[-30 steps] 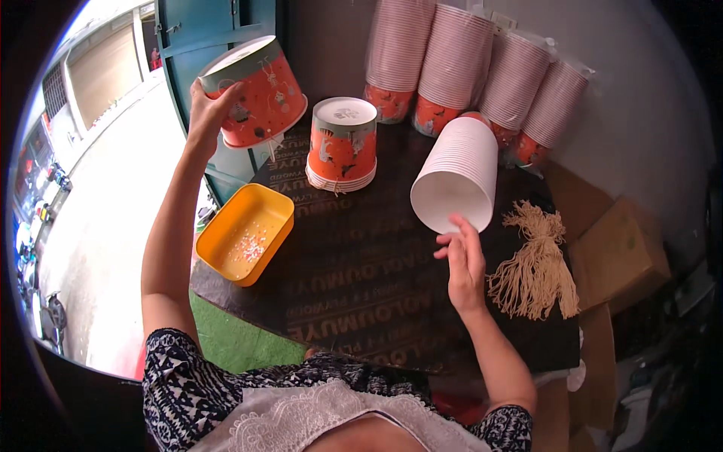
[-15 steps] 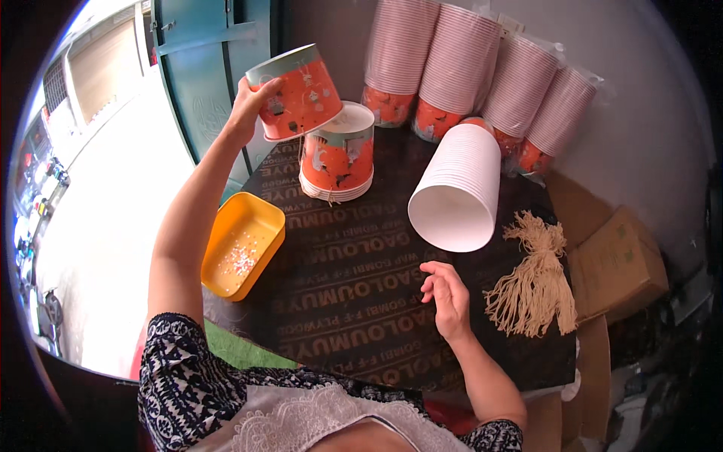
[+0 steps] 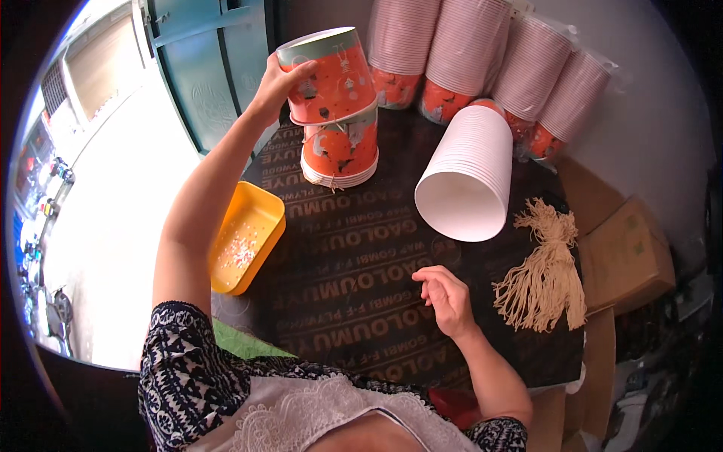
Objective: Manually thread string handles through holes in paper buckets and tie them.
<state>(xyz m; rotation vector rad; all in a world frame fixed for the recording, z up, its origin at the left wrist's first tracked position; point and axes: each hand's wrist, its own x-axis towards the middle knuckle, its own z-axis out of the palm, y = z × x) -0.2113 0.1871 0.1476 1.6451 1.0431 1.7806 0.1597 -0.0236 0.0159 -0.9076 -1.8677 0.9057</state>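
My left hand [image 3: 286,83] grips an orange paper bucket [image 3: 335,83] with a green band, turned upside down. The lower rim of that bucket meets the top of a short stack of matching upside-down buckets [image 3: 340,151], covering its upper end. Twine shows around the stack, near its base. Over the middle of the dark table, my right hand [image 3: 448,301] hovers with nothing in it, its fingers loosely bent and partly apart. Beyond it lies a nested stack of buckets [image 3: 471,173], its white open mouth toward me. A bundle of beige cords [image 3: 544,271] rests to the right.
A yellow tray [image 3: 273,218] with small pale bits sits at the table's left edge. Several tall plastic-wrapped bucket stacks [image 3: 471,45] stand against the back wall. A cardboard box [image 3: 629,256] is beyond the right edge, and a teal door [image 3: 211,83] at the left back.
My left hand has moved right with its bucket, from beside the upside-down stack to on top of it. My right hand stays near the same spot. The whole view has shifted slightly.
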